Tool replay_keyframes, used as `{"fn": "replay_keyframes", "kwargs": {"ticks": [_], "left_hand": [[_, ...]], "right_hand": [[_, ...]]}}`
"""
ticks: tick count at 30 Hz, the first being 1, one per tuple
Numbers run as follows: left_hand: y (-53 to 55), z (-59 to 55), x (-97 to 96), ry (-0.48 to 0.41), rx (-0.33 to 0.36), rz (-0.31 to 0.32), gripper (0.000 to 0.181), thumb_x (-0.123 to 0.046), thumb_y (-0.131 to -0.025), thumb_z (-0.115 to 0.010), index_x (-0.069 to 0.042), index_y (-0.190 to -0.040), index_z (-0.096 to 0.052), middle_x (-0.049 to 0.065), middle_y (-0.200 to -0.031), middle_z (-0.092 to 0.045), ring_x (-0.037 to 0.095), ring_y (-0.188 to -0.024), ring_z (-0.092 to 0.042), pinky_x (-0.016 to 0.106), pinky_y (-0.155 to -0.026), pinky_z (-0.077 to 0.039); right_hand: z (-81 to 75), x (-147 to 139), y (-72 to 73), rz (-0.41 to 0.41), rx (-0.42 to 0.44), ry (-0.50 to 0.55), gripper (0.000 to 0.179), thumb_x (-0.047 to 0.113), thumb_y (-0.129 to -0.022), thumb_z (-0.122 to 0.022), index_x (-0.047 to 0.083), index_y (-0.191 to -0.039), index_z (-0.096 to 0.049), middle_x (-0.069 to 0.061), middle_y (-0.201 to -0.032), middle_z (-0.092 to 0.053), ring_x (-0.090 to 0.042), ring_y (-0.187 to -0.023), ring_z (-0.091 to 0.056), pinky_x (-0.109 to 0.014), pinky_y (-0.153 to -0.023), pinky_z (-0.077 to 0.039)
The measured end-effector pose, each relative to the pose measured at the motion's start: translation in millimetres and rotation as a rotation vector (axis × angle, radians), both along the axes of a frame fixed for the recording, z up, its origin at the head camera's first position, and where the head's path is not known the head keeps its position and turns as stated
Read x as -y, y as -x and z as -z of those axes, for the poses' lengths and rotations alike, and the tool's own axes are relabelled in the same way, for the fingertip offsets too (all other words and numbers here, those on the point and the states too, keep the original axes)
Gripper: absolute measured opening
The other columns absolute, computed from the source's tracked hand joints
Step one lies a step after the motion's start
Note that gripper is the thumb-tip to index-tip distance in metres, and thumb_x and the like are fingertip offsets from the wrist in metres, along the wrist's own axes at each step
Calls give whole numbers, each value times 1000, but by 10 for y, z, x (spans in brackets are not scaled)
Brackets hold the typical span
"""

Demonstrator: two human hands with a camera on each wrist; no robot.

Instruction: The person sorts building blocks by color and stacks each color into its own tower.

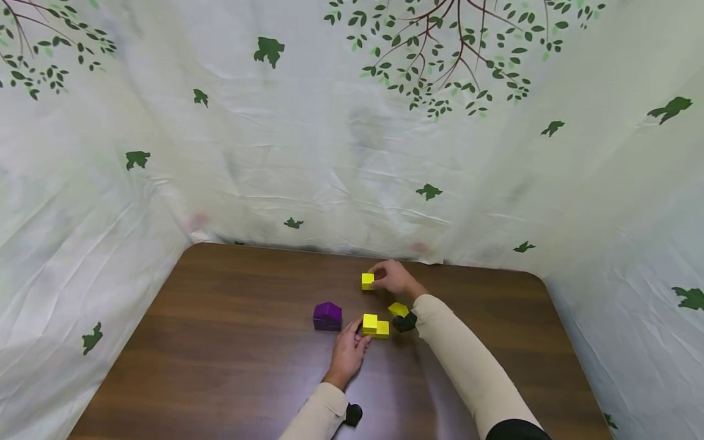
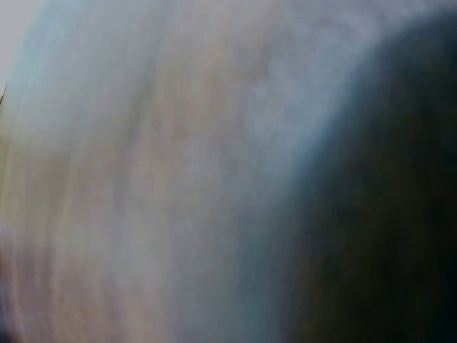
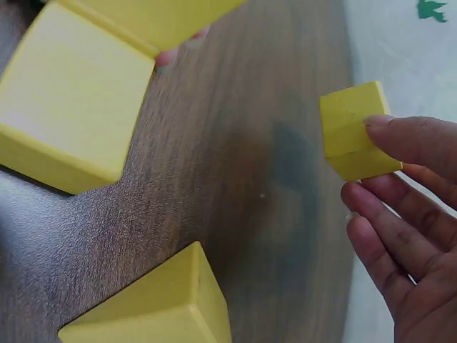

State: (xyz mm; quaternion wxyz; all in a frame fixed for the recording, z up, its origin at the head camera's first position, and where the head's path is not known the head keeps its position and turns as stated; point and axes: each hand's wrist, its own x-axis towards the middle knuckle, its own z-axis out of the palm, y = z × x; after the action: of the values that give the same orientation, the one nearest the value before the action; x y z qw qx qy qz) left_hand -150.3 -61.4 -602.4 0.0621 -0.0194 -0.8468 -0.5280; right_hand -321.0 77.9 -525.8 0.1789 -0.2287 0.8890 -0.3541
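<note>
In the head view my right hand (image 1: pixel 393 278) holds a small yellow cube (image 1: pixel 367 281) above the far part of the table. The right wrist view shows the thumb on one face of this cube (image 3: pixel 355 132) and fingertips at its underside. Nearer, my left hand (image 1: pixel 348 355) is at a yellow block stack (image 1: pixel 370 322), its index finger by the far left side and its thumb by the front. An angled yellow block (image 1: pixel 397 309) lies right of the stack, partly hidden by the black wrist camera. Left of the hand sits a purple block (image 1: pixel 327 316) with a peaked outline. The left wrist view is blurred.
The brown wooden table (image 1: pixel 231 354) has rounded far corners. A pale cloth (image 1: pixel 308 153) printed with leaves and green shapes hangs behind it and at both sides. Black wrist cameras (image 1: pixel 353 415) sit at both cuffs, one close to the angled yellow block.
</note>
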Motion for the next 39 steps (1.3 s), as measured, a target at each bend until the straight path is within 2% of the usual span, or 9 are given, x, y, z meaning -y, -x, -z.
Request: {"fn": "replay_keyframes", "kwargs": {"ticks": [5,11,20,27,39], "left_hand": [[3,2,9,-3,-12,-3,44,2,-88,-66,10,-129,-53,11,-97,-60,6,-65,-55,21,-59,-48],[-22,9,11,-22,4,-10,45,2,-88,-66,10,-130,-52,16,-103,-60,9,-65,-56,21,-58,-49],[-33,-9,69,-12,55,-10,46,0,-89,-65,9,-133,-50,13,-102,-59,9,-66,-55,21,-59,-49],[-15,-28,45,-7,29,-1,46,1,-89,-65,9,-131,-51,12,-100,-59,8,-65,-55,21,-58,-49],[13,-37,-11,-18,16,11,45,1,-89,-65,9,-131,-51,9,-94,-58,7,-64,-53,21,-57,-47]], "right_hand": [[-90,-48,-103,28,4,57,30,9,-85,-73,2,-113,-68,-8,-105,-68,-21,-94,-65,-34,-80,-54],[-126,-117,-297,53,-5,107,31,10,-86,-73,2,-115,-68,-9,-109,-67,-23,-96,-65,-35,-83,-54],[11,-186,-574,122,-4,251,31,7,-85,-73,2,-115,-67,-13,-111,-66,-26,-95,-65,-35,-80,-55],[86,-261,-731,209,-8,347,30,8,-83,-75,1,-111,-67,-11,-106,-67,-24,-93,-66,-36,-81,-54],[115,-426,-964,288,-74,410,33,7,-84,-73,-2,-115,-67,-14,-108,-67,-27,-97,-65,-39,-87,-52]]}}
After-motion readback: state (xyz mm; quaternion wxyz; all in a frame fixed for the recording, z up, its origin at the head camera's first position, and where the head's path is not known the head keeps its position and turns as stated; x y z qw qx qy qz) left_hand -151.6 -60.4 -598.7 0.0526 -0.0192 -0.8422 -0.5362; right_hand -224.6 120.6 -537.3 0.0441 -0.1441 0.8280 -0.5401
